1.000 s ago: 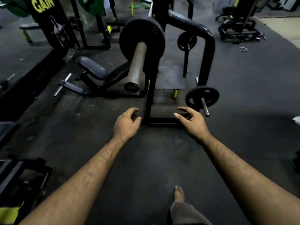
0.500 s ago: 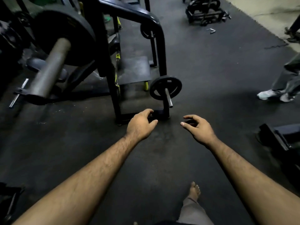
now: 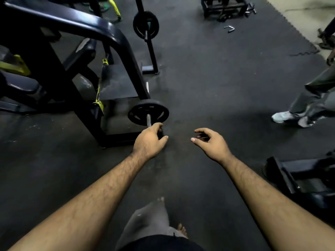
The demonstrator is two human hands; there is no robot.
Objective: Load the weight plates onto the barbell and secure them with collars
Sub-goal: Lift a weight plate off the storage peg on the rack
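Rack (image 3: 59, 24) tubing, black with a curved top bar, fills the left of the view over a dark rubber floor (image 3: 208, 78). Low on the rack's near post a small plate (image 3: 148, 111) hangs on a short steel peg (image 3: 149, 121) that points toward the camera. A second plate (image 3: 146, 24) sits higher up on the far post, well apart from the first. The left hand (image 3: 149, 140) reaches forward with its fingertips at the end of the peg, just below the near plate; fingers are curled loosely and the thumb (image 3: 164, 138) juts right, and whether it actually grips the peg cannot be told. The right hand (image 3: 211, 142) hovers beside it over bare floor, half open, fingers bent and thumb out, holding nothing. No part of it touches the plate. At the far right another person's legs and pale shoe (image 3: 281, 116) stand on the floor, with a dark bench frame (image 3: 299, 178) nearer the camera.
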